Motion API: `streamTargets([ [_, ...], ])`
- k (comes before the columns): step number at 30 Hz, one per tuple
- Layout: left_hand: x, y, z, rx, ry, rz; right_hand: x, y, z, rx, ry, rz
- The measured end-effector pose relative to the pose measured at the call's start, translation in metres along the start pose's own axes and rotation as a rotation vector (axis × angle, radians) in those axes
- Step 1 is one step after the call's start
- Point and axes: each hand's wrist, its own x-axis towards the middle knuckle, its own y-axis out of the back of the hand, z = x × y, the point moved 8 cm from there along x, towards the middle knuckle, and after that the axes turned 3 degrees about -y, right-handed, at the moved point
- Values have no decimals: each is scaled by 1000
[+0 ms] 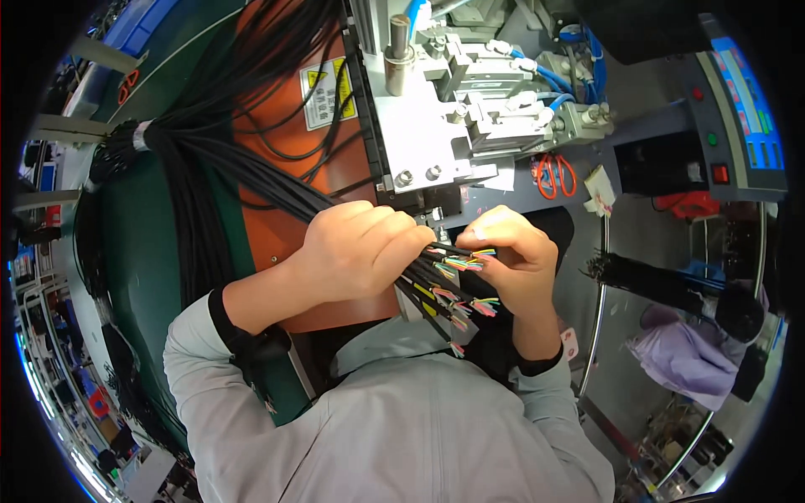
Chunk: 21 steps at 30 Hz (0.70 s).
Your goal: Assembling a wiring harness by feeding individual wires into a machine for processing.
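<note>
Closely bundled black cables [277, 184], slim, multicoloured wire ends [485, 307]

To your far right, a control panel [713, 117] with a lit blue screen [749, 105]; red-handled scissors [556, 177] left of it. On your near right, purple cloth [692, 356] by a metal rail [689, 444]. Far left of you, blue bin [144, 29].

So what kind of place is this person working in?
Probably a factory or workshop that handles wiring. Long bundles of black cables with bared, colourful wire ends lie by a bolted metal machine, and a lit control panel stands at the right.
</note>
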Motion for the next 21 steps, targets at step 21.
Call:
streamTargets([
  [21, -11, -2, -25, -90, 168, 118, 10, -25, 15, 97, 262, 422],
])
